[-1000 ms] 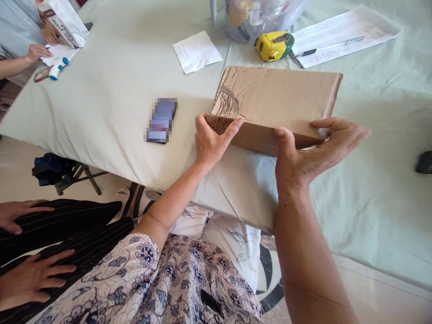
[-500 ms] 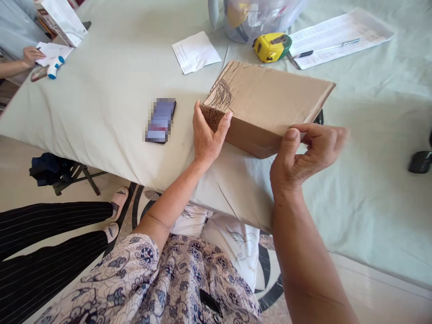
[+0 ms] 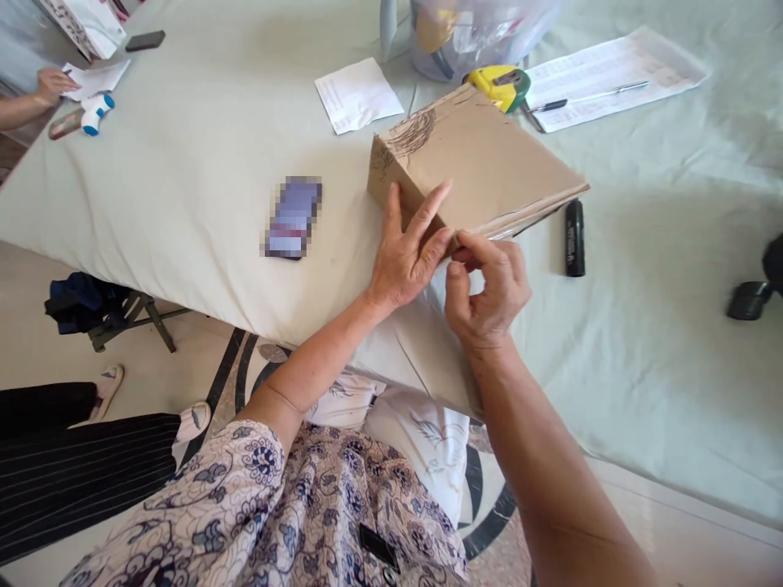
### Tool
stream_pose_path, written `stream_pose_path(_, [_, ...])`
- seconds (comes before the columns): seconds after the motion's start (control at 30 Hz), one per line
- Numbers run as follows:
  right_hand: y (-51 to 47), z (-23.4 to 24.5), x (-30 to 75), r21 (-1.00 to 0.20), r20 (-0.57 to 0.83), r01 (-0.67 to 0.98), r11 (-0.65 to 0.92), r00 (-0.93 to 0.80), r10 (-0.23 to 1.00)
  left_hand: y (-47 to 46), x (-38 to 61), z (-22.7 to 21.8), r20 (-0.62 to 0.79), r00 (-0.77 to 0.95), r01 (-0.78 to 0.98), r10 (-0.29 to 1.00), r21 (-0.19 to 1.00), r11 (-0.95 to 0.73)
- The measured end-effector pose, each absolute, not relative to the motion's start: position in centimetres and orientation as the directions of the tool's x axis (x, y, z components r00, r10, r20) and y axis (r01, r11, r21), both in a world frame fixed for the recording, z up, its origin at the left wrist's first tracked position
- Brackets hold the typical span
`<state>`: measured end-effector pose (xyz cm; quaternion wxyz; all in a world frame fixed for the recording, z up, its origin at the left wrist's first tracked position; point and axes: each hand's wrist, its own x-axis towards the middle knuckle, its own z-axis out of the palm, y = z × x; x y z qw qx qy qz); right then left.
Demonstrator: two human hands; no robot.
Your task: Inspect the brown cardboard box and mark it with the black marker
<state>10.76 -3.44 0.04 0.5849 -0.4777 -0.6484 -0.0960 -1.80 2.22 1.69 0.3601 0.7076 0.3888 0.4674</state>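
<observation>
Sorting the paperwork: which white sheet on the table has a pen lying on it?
The long printed white sheet at the far right, beyond the yellow tape measure; the small folded white paper carries nothing.

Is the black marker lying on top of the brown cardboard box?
No, the black marker lies on the pale green tablecloth, just right of the brown cardboard box.

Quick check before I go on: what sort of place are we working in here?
Probably a room at home or a small workshop, not a factory line: a cloth-covered table over a patterned stone floor, loose paperwork, a tape measure, and a cardboard box in hand.
</observation>
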Motion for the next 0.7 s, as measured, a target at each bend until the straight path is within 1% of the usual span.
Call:
stream_pose_path(0.03, [-3.4, -0.2, 10.6, -0.437, 0.843, 0.719, 0.541, 0.117, 0.525, 2.1, -1.7, 1.6, 0.393, 0.287, 0.178, 0.874, 0.874, -0.452])
stream_pose_path(0.1, [-3.4, -0.7, 10.7, -0.482, 0.800, 0.713, 0.510, 0.121, 0.588, 2.0, -1.6, 1.4, 0.414, 0.307, 0.137, 0.857, 0.872, -0.470])
stream_pose_path(0.2, [-3.1, -1.5, 11.3, -0.568, 0.729, 0.719, 0.401, 0.213, 0.650, 2.2, -1.7, 0.9, 0.421, 0.311, 0.129, 0.852, 0.870, -0.476])
stream_pose_path(0.33, [-2.5, -1.4, 12.5, -0.622, 0.711, 0.717, 0.314, 0.351, 0.609, 3.0, -1.8, 0.0, 0.440, 0.306, 0.168, 0.844, 0.848, -0.502])
stream_pose_path(0.47, [-2.2, -0.9, 13.9, -0.666, 0.702, 0.698, 0.262, 0.469, 0.535, 3.8, -1.8, -1.3, 0.478, 0.361, 0.258, 0.800, 0.774, -0.579])
stream_pose_path(0.53, [-2.3, -0.9, 14.9, -0.686, 0.681, 0.690, 0.232, 0.496, 0.539, 4.3, -1.9, -1.9, 0.485, 0.379, 0.234, 0.788, 0.774, -0.588])
stream_pose_path(0.6, [-2.4, -1.2, 16.0, -0.702, 0.658, 0.683, 0.203, 0.512, 0.552, 4.7, -2.0, -2.2, 0.478, 0.381, 0.168, 0.792, 0.806, -0.568])
stream_pose_path(0.7, [-2.4, -2.0, 17.3, -0.707, 0.666, 0.675, 0.210, 0.538, 0.517, 4.9, -2.3, -1.9, 0.464, 0.361, 0.107, 0.809, 0.841, -0.530])
